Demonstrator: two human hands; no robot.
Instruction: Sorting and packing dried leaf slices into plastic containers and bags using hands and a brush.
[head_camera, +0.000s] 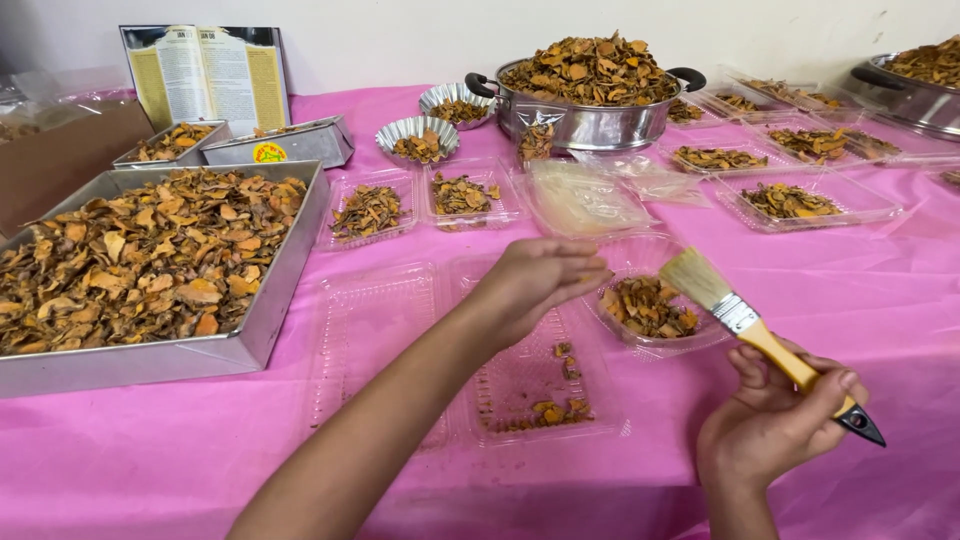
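Note:
My right hand (775, 415) grips a flat paintbrush (745, 322) by its yellow wooden handle, with the pale bristles pointing up and left above a round clear dish of orange-brown dried chips (648, 308). My left hand (535, 282) hovers with fingers pinched together beside that dish, over a clear plastic tray (530, 385) that holds a few chips. Whether the left fingers hold a chip is hidden.
A large square metal pan (262, 310) full of chips fills the left. A steel pot (590, 120) heaped with chips stands at the back, with fluted tins (418, 140), small clear trays (368, 212) and a plastic bag (585, 200) around it, all on a pink tablecloth (880, 300).

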